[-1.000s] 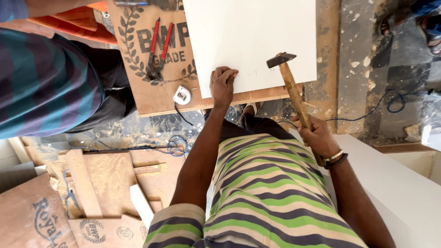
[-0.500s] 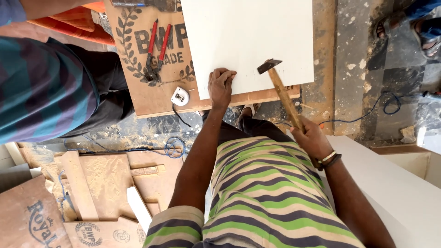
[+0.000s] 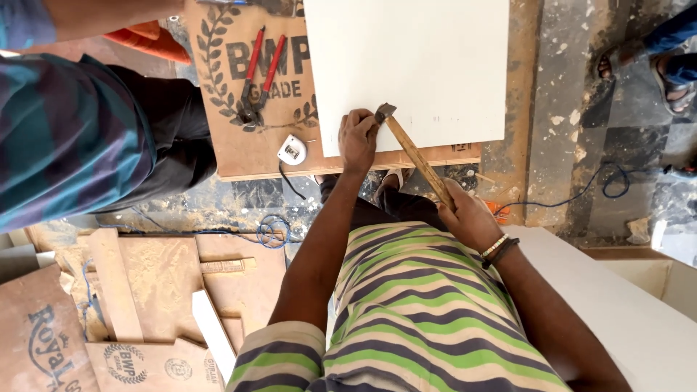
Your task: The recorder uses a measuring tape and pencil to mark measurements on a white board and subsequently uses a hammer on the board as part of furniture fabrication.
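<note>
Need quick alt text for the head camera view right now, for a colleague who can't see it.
The person's right hand grips a wooden-handled hammer, its metal head down at the left hand, which presses on a white rectangular panel. The panel lies on a brown plywood sheet with red-handled pincers and a small white tape measure; another person in a striped shirt stands alongside.

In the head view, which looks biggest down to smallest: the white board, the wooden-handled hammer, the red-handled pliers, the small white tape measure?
1. White board
2. Wooden-handled hammer
3. Red-handled pliers, though not far behind the hammer
4. Small white tape measure
</note>
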